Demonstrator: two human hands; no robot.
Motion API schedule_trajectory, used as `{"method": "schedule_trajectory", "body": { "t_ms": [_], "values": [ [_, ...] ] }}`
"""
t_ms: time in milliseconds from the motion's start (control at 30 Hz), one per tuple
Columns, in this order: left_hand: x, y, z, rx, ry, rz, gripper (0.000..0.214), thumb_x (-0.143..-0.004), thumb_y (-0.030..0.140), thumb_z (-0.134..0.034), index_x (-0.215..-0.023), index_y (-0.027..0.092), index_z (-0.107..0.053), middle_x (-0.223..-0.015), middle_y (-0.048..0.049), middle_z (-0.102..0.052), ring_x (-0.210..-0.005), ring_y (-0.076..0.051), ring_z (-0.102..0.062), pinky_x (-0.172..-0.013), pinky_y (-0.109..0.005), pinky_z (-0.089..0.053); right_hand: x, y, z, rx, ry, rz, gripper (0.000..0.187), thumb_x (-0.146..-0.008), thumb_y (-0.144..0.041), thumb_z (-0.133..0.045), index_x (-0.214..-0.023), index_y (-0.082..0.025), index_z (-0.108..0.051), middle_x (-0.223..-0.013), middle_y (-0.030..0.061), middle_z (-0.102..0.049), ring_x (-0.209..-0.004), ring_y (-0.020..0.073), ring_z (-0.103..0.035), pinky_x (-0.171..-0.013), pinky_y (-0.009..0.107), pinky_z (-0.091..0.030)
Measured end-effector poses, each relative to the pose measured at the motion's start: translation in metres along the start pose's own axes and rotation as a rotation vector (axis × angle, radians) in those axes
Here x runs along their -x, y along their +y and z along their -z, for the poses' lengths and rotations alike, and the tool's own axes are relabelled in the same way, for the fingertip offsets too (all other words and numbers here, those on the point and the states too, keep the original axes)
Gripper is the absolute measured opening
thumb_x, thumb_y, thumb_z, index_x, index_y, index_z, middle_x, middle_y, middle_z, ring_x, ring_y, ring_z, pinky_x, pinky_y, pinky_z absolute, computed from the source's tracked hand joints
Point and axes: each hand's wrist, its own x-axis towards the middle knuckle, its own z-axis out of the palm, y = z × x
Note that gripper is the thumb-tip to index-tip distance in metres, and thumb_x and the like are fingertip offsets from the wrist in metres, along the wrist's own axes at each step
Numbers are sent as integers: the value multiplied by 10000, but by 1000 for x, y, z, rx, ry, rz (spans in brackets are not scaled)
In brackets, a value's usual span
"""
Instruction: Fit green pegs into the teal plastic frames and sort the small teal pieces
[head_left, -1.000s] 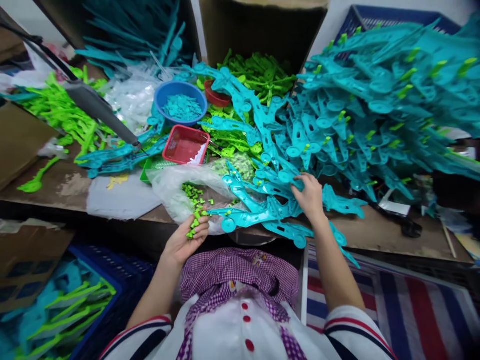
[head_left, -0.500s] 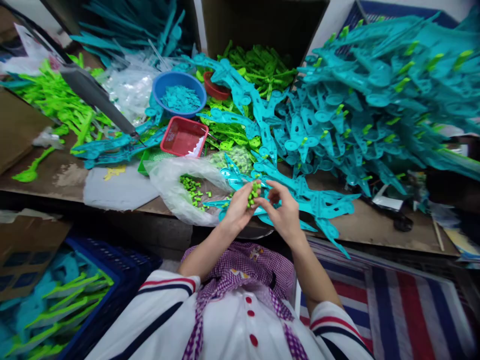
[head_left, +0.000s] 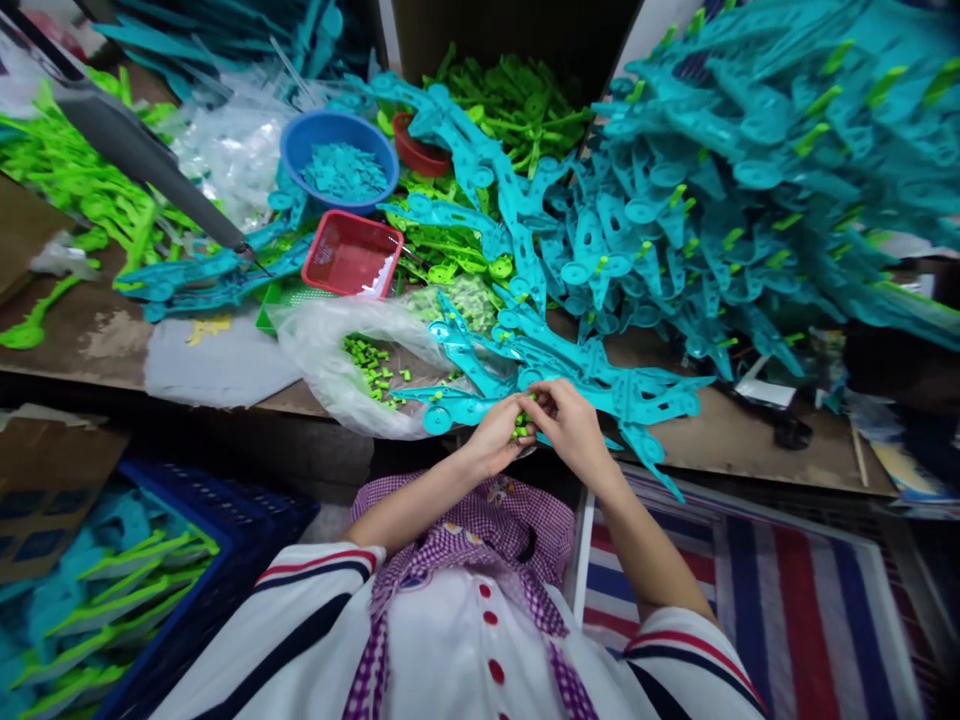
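Cupped at the table's front edge, my left hand (head_left: 496, 437) is closed around several small green plastic pieces (head_left: 520, 428). My right hand (head_left: 571, 425) meets it, thumb and fingers pinched over the handful; whatever sits between those fingertips is hidden. Just behind both hands lie turquoise plastic parts (head_left: 555, 345), long and jointed, with green bits on some of them. To the left an open clear plastic bag (head_left: 315, 365) spreads on the table, with loose small green pieces (head_left: 367, 365) in it.
A red tray (head_left: 352, 255) and a blue bowl (head_left: 341, 165) of turquoise pieces stand behind the bag. An electric screwdriver (head_left: 150, 150) hangs at left. A tall heap of turquoise parts (head_left: 675, 200) fills the right. At lower left, a blue crate (head_left: 247, 520) holds more parts.
Both hands have come lower and nearer my body, off the turquoise parts. The right fingers, apart before, now close in at the left palm. The view has shifted slightly.
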Motion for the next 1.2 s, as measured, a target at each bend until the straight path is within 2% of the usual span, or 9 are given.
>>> {"method": "schedule_trajectory", "body": {
  "t_ms": [133,233,300,400,533,667,733,833,1200],
  "values": [
    [-13,2,-33,45,18,90,239,-901,222,-624,-702,166,-503,-567,45,-393,-442,-40,-368,-385,-171,-236,-2,4,17,30,87,36,226,-972,-403,-536,-932,-211,-649,-882,68,-642,-813,199,-627,-746,338,-514],
    [-21,13,-66,119,-50,144,315,-993,184,-454,-680,165,-486,-544,48,-364,-425,-36,-323,-381,-163,-229,-10,5,33,-39,275,29,230,-983,-424,-500,-940,-227,-611,-912,60,-633,-839,191,-621,-756,339,-522],
    [-23,21,-77,139,-107,145,361,-1031,222,-398,-688,159,-491,-570,36,-410,-423,-23,-298,-378,-154,-206,-12,6,43,-174,406,-18,259,-997,-467,-453,-999,-237,-572,-927,49,-639,-776,169,-631,-698,327,-535],
    [-18,30,-61,-3,-113,39,335,-994,318,-530,-704,155,-493,-685,6,-542,-422,2,-280,-377,-160,-174,-7,12,54,-408,444,-78,266,-987,-496,-479,-1105,-262,-527,-829,1,-649,-602,127,-613,-563,279,-522],
    [-15,40,-9,-494,26,-361,300,-881,413,-686,-774,189,-518,-704,36,-569,-452,-36,-402,-428,-183,-258,-6,30,46,-416,268,-114,291,-887,-493,-652,-1041,-246,-642,-709,-29,-630,-569,121,-601,-536,261,-519],
    [-24,48,15,-1167,179,-643,131,-905,324,-650,-912,194,-658,-890,-36,-699,-781,-148,-633,-726,-251,-459,-23,51,21,-382,182,-119,349,-932,-501,-569,-1099,-221,-693,-851,24,-697,-686,152,-664,-675,326,-572],
    [-32,49,14,-1433,179,-641,135,-902,302,-651,-936,182,-703,-987,-83,-732,-944,-216,-660,-850,-302,-460,-30,57,10,-362,189,-96,356,-934,-478,-578,-1160,-221,-674,-932,42,-716,-779,175,-691,-766,358,-576],
    [-41,49,11,-1645,97,-563,205,-928,326,-609,-914,165,-736,-928,-107,-749,-932,-257,-679,-849,-328,-462,-36,62,3,-283,198,-13,292,-935,-438,-592,-1085,-209,-693,-975,59,-720,-887,195,-687,-835,369,-558],
    [-45,54,14,-1658,72,-496,268,-933,325,-561,-880,151,-759,-853,-61,-763,-804,-205,-679,-777,-279,-469,-36,67,2,-166,146,160,182,-965,-341,-555,-999,-220,-687,-992,69,-665,-899,197,-639,-784,355,-539]
  ]
}}
